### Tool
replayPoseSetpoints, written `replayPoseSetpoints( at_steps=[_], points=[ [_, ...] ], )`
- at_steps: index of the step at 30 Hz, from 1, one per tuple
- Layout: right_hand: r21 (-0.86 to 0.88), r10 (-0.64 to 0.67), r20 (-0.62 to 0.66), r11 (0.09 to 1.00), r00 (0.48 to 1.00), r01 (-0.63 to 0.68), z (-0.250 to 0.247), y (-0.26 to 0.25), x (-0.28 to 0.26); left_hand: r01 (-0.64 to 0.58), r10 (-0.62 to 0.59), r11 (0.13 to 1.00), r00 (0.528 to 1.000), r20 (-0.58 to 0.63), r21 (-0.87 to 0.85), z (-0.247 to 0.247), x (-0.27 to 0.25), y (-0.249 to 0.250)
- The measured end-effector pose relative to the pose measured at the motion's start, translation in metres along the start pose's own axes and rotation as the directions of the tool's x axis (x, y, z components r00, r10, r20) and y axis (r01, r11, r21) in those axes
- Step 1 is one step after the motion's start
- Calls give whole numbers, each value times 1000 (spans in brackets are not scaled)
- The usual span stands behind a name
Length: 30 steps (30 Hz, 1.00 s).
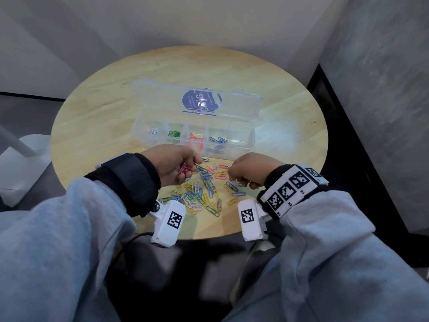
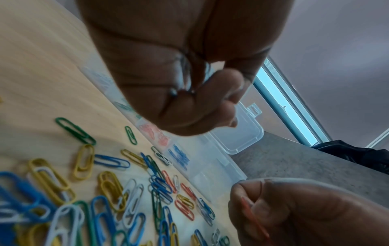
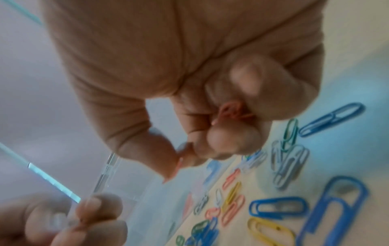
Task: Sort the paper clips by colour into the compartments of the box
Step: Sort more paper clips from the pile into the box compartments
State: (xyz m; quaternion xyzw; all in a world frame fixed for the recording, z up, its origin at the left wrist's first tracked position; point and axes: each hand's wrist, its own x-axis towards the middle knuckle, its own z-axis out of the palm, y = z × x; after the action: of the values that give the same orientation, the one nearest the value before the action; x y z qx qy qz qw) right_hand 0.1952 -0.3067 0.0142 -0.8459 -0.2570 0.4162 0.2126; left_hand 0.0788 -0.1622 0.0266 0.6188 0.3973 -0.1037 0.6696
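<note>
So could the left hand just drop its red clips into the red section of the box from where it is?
Probably yes. The left hand holds red clips just in front of the open box; the lid is folded back and nothing lies between it and the red section.

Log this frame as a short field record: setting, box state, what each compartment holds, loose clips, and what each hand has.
setting: round wooden table
box: clear plastic, lid open, lying behind the compartments
compartments, left to right: white label, green clips, red clips, blue clips, one pale clip
loose pile: mixed blue, yellow, green, white, red, between the hands and in front of the box
left hand: holds a bunch of red clips
right hand: curled, pinches red clips, seen in the right wrist view
</note>
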Motion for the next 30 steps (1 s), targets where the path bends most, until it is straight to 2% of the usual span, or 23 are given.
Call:
replayPoseSetpoints(
  at_steps=[5,8,10,12,14,17,20,22,23,25,30],
  points=[
    [240,-9,9,971,1000,6,-5,6,3,1,-1,1000,1000,-6,17,-1,2,2],
    [438,-51,14,898,999,40,-3,5,5,13,-1,987,997,-74,159,1,5,3],
    [476,-54,44,879,998,26,-2,3,3,5,27,951,995,-101,310,1,7,3],
    [509,-43,78,861,996,-3,-4,1,1,-43,106,855,990,-93,517,0,10,0],
    [575,-27,85,818,996,-27,-8,-1,-1,-84,211,688,974,-88,720,2,11,-2],
    [611,3,56,791,998,-36,-13,0,-2,-89,314,445,948,-62,891,12,10,0],
    [500,59,17,864,998,-60,-16,0,-2,-104,346,285,938,0,953,24,15,5],
    [214,54,-62,976,997,-40,-16,0,-3,-118,343,233,939,32,965,30,19,9],
    [37,24,-109,999,994,-20,-15,2,-3,-125,346,205,937,47,971,33,22,10],
    [-186,-66,-176,982,982,33,-10,3,-3,-128,353,147,933,69,981,38,27,11],
    [-301,-123,-136,951,983,77,1,-7,3,-104,323,97,944,68,990,42,35,11]
  ],
)
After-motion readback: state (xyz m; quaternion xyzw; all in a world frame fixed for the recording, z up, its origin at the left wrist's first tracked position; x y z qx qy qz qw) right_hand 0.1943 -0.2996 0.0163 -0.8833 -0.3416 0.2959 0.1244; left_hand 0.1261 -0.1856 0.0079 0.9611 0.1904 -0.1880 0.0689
